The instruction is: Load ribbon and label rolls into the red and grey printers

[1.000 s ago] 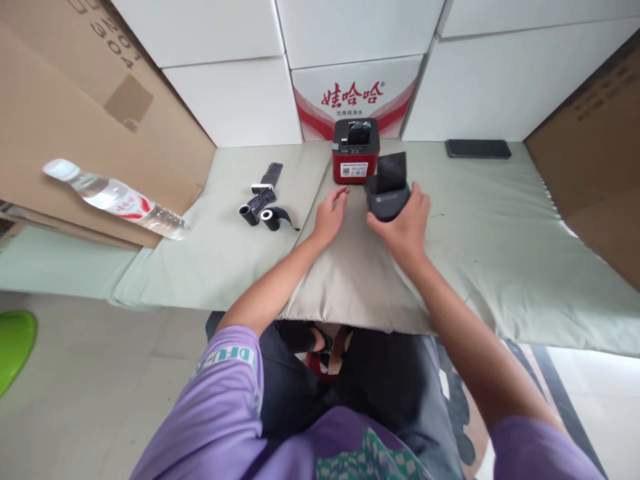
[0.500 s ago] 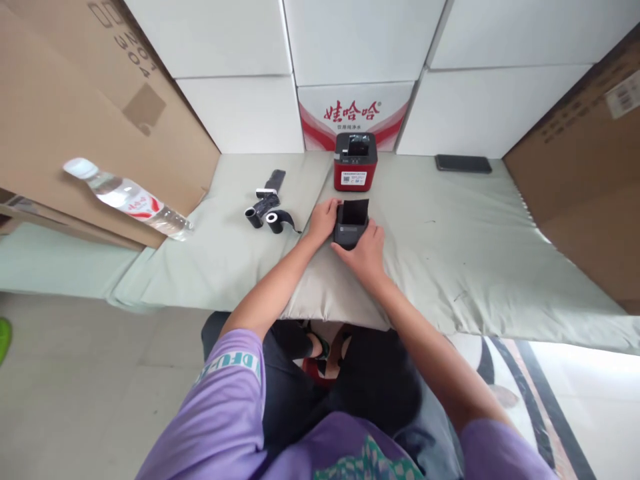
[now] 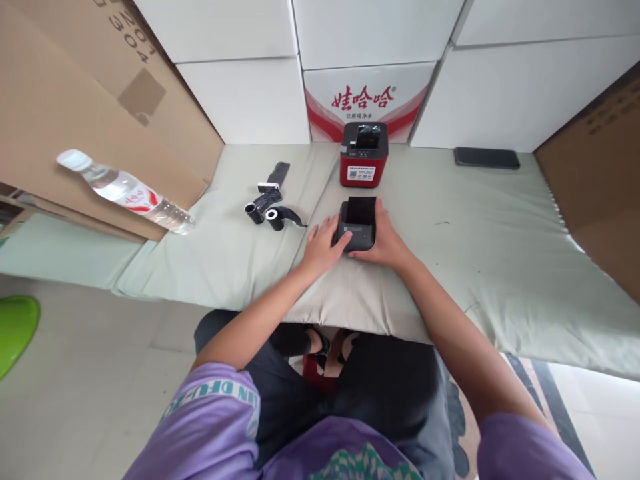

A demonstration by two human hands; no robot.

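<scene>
A small black printer (image 3: 356, 224) with its lid raised sits on the pale green padded surface (image 3: 475, 240) in front of me. My right hand (image 3: 384, 240) wraps around its right side and front. My left hand (image 3: 321, 246) rests at its left front corner, fingers touching the casing. Behind it stands a red and black printer (image 3: 364, 155). Two black rolls (image 3: 266, 216) with loose black strips lie to the left.
A plastic water bottle (image 3: 125, 193) lies on a cardboard box (image 3: 75, 113) at the left. A black phone (image 3: 487, 157) rests at the back right. White cartons (image 3: 360, 60) line the back; another cardboard box (image 3: 600, 173) stands right. A green object (image 3: 15, 327) is on the floor.
My right hand slid the black printer from beside the red one toward me, to the middle. My left hand came onto its left corner.
</scene>
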